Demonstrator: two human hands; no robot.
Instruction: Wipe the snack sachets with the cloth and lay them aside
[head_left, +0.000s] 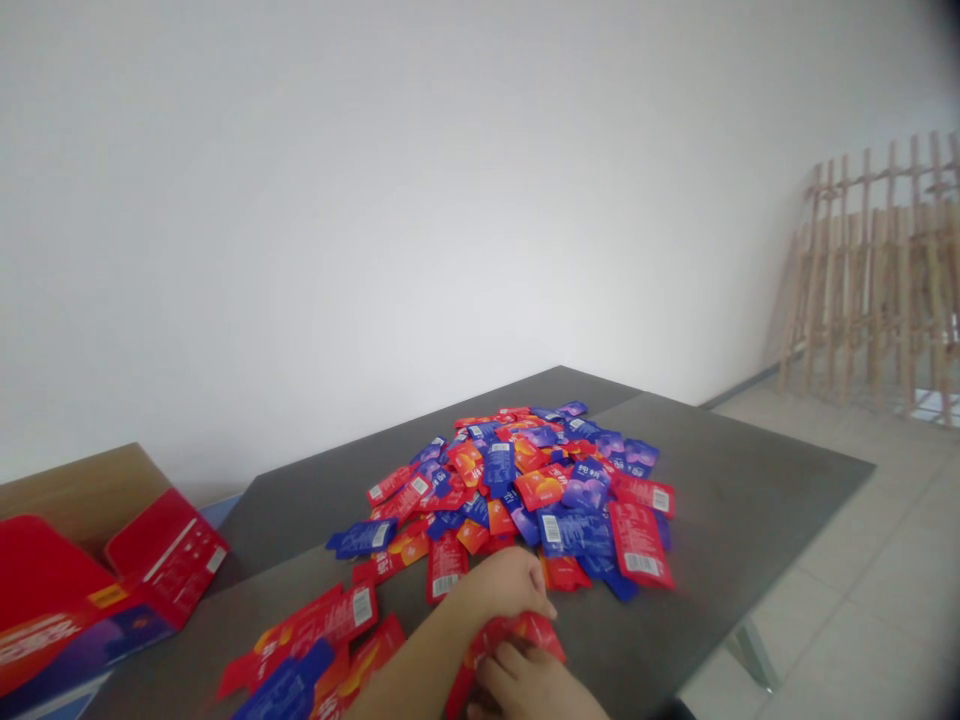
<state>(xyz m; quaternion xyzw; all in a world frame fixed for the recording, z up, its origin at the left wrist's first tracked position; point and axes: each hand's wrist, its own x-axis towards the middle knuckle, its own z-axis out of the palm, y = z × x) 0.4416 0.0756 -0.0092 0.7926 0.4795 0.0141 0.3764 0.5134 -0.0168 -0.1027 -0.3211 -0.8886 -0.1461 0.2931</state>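
Curling partly closed, the hands (534, 688) grasp red packets (538, 630) between them, near the red-and-blue pile (499, 465).

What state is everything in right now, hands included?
Red packet: between both hands, partly covered.
Left grip: curled at the packet's edge; hold unclear.
Right grip: fingers curled onto the packet.
Packet pile: loosely heaped, overlapping.
Packets nearer the box: lying overlapped.
Box: open, flaps spread.
Table: bearing packets.
Wooden frames: standing, tilted.
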